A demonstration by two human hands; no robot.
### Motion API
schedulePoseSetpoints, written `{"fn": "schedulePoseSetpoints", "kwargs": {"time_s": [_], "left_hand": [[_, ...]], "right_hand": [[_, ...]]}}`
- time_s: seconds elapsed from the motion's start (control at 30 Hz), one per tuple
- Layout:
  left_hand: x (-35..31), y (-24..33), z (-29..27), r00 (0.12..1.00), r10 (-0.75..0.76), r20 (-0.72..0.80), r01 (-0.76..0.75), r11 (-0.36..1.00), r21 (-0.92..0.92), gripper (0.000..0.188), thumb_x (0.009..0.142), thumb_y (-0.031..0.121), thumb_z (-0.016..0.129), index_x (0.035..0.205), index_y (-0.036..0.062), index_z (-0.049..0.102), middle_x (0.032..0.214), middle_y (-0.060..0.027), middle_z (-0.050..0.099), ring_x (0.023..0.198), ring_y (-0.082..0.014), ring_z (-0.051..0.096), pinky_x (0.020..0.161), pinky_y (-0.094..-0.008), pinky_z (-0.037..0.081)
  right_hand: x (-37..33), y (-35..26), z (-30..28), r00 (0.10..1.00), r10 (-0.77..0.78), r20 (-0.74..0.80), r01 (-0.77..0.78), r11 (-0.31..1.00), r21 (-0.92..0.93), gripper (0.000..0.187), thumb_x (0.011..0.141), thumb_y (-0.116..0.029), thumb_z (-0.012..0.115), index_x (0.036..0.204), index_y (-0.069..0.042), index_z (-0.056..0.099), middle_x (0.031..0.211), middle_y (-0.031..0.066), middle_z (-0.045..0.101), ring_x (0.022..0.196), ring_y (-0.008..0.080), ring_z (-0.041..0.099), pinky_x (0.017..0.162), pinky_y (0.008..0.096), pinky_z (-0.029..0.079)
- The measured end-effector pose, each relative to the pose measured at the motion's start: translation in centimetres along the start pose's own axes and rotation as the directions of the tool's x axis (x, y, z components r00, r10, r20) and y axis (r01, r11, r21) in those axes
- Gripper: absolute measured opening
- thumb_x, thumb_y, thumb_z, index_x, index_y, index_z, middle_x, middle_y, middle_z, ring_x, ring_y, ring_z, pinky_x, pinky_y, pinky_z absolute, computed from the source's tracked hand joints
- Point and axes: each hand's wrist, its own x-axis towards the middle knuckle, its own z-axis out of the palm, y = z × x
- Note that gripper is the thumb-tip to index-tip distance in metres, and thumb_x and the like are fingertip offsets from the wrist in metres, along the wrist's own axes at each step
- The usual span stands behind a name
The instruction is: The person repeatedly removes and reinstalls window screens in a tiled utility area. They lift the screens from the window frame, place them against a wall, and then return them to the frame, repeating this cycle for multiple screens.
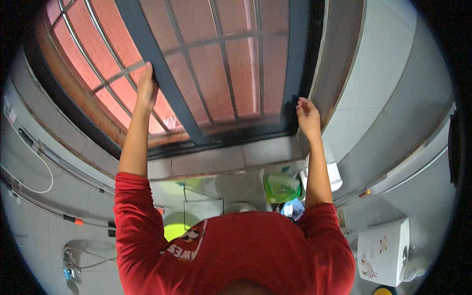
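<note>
A sliding window sash with a dark grey frame [156, 64] and a see-through pane stands in front of me. My left hand [146, 91] reaches up to the left upright of this frame. Its fingers are stretched out along the frame edge, with the palm side turned toward it. Near the sash's right upright [291, 73], my right hand [309, 117] is raised with loosely bent fingers. Its fingertips are beside the dark edge, and I cannot tell whether they touch it. No object shows in either hand.
Metal bars [105, 39] cross outside the window, before a brick wall. Below is a tiled sill [211, 158]. Lower down are a green basin [282, 189], a yellow-green tub [177, 231] and a white flowered tank [383, 250]. A shower hose [91, 265] hangs at left.
</note>
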Motion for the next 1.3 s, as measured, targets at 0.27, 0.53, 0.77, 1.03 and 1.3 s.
{"fn": "schedulePoseSetpoints", "kwargs": {"time_s": [0.27, 0.53, 0.77, 1.03, 1.3], "left_hand": [[0.0, -1.6, -0.5, 1.000, -0.019, -0.012, 0.020, 1.000, 0.021, 0.062, 0.090, 0.048, 0.038, 0.124, -0.0036, 0.038, 0.127, -0.0149, 0.041, 0.116, -0.0230, 0.040, 0.097, -0.0361, 0.030], [-1.0, -0.4, 0.6, 0.996, -0.084, -0.043, 0.084, 0.996, -0.010, 0.063, 0.090, 0.047, 0.035, 0.128, -0.0041, 0.032, 0.134, -0.0145, 0.034, 0.122, -0.0252, 0.034, 0.102, -0.0367, 0.025], [-0.2, -1.2, 1.7, 0.998, -0.061, -0.033, 0.059, 0.997, -0.048, 0.061, 0.091, 0.045, 0.035, 0.126, -0.0053, 0.034, 0.133, -0.0145, 0.035, 0.121, -0.0241, 0.036, 0.102, -0.0351, 0.026], [0.0, -1.7, 3.8, 0.991, -0.050, -0.123, 0.041, 0.996, -0.073, 0.052, 0.092, 0.041, 0.039, 0.118, -0.0043, 0.042, 0.121, -0.0117, 0.046, 0.110, -0.0208, 0.044, 0.095, -0.0321, 0.033], [0.1, -3.5, 2.8, 0.990, -0.007, -0.142, 0.023, 0.994, 0.110, 0.035, 0.091, 0.033, 0.046, 0.104, 0.0003, 0.050, 0.097, -0.0049, 0.054, 0.088, -0.0139, 0.049, 0.080, -0.0278, 0.040]], "right_hand": [[-7.5, -1.4, -5.6, 0.922, 0.231, 0.312, -0.336, 0.876, 0.346, 0.022, 0.088, -0.008, 0.050, 0.106, 0.004, 0.053, 0.093, 0.0102, 0.061, 0.084, 0.0154, 0.059, 0.076, 0.0248, 0.047], [-15.4, -1.2, -14.6, 0.890, 0.396, 0.225, -0.441, 0.873, 0.209, 0.024, 0.088, -0.012, 0.051, 0.106, 0.004, 0.053, 0.092, 0.0095, 0.061, 0.086, 0.0167, 0.059, 0.079, 0.0269, 0.046], [-18.8, 0.8, -16.2, 0.860, 0.506, 0.066, -0.503, 0.818, 0.280, 0.025, 0.088, -0.015, 0.051, 0.104, 0.004, 0.053, 0.089, 0.0109, 0.061, 0.084, 0.0176, 0.060, 0.078, 0.0278, 0.046], [-18.3, 0.9, -14.6, 0.843, 0.481, 0.240, -0.530, 0.819, 0.220, 0.023, 0.088, -0.012, 0.052, 0.105, 0.003, 0.053, 0.088, 0.0092, 0.061, 0.083, 0.0161, 0.059, 0.077, 0.0276, 0.046], [-18.4, 0.8, -14.4, 0.826, 0.447, 0.343, -0.512, 0.850, 0.125, 0.022, 0.087, -0.010, 0.052, 0.105, 0.003, 0.053, 0.088, 0.0069, 0.061, 0.084, 0.0134, 0.058, 0.077, 0.0245, 0.044]]}}
